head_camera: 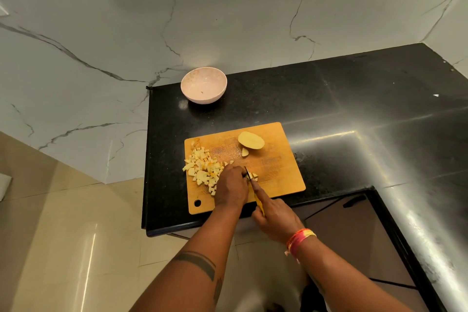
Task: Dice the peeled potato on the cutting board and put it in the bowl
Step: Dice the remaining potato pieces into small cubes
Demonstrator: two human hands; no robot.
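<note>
You are mid-dicing: your left hand [231, 185] pins a potato strip [253, 176] under curled fingers on the cutting board [278, 172], your right hand [274, 220] grips the knife [254, 191], and next comes the potato half [250, 139], then filling the bowl [203, 84].

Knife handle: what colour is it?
Yellow, on the knife gripped by the right hand; head view.

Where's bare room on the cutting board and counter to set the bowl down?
Free: the cutting board right half, below the potato half; the counter right of the bowl, and between bowl and board. Crowded: the board's left side, with the diced potato, both hands and the knife.
</note>
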